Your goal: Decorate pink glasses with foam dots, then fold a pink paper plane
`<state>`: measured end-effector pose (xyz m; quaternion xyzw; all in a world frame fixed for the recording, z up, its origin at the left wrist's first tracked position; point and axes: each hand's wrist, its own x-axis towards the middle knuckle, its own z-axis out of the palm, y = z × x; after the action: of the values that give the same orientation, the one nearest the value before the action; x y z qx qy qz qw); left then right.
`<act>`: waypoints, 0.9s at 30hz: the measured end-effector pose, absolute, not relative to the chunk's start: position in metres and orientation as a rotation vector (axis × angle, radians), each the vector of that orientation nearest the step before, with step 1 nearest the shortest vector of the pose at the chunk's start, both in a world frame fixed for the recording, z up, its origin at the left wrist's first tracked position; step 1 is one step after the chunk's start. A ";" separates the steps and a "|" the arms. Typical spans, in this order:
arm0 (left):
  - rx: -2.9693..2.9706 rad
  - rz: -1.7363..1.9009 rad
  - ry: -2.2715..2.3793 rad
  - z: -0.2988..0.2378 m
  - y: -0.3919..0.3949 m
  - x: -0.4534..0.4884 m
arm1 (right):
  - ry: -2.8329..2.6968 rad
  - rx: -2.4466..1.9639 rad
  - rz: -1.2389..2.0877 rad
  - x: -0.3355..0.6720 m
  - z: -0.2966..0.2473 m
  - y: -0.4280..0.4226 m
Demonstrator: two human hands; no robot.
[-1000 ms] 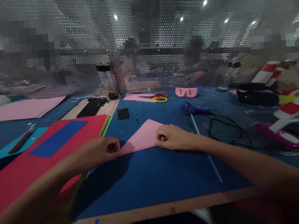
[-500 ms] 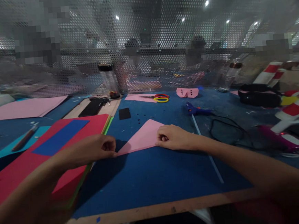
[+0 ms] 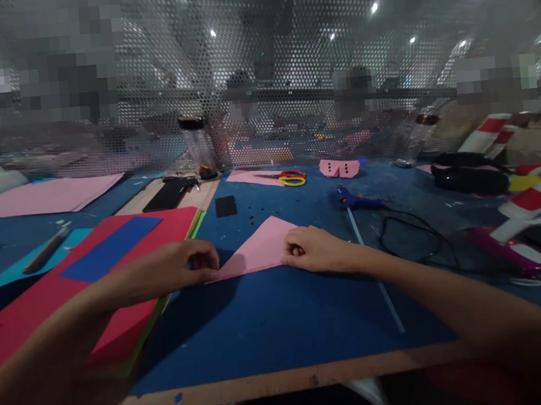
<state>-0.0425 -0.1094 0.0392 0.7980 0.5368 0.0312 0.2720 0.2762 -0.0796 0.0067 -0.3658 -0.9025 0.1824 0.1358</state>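
A folded pink paper triangle (image 3: pixel 260 248) lies on the blue table mat (image 3: pixel 279 314). My left hand (image 3: pixel 186 263) is curled, its fingertips pressing the paper's near left corner. My right hand (image 3: pixel 312 249) is curled too and pins the paper's right corner against the mat. Both forearms reach in from the bottom of the view.
A red sheet stack (image 3: pixel 71 287) with a blue rectangle lies left. Farther back are scissors (image 3: pixel 287 177), a pink folded piece (image 3: pixel 339 168), a blue glue gun (image 3: pixel 357 199) with cable, a black phone (image 3: pixel 164 195) and a jar (image 3: pixel 196 144). A perforated screen closes the back; other people sit behind it.
My left hand has slid slightly right along the paper's near edge toward its left corner. The right hand and the paper stay in place.
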 end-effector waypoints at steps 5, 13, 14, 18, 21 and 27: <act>2.131 0.369 1.413 0.030 -0.119 -0.001 | -2.620 -1.059 0.522 0.276 0.007 -0.080; 2.262 0.441 1.512 0.009 -0.119 0.027 | -2.639 -1.043 0.492 0.275 0.007 -0.079; 2.279 0.446 1.521 0.008 -0.119 0.028 | -2.635 -1.053 0.498 0.274 0.007 -0.080; 2.331 0.478 1.539 0.007 -0.120 0.030 | -2.600 -1.099 0.507 0.264 0.008 -0.083; 2.371 0.505 1.540 0.006 -0.120 0.029 | -2.617 -1.074 0.439 0.253 0.008 -0.085; 2.440 0.531 1.536 0.002 -0.120 0.031 | -2.618 -1.178 0.352 0.240 0.007 -0.090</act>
<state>0.0311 -0.1200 0.0015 0.8276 0.5212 0.1800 0.1048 0.2398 -0.0902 0.0069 -0.4041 -0.8982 0.1206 0.1242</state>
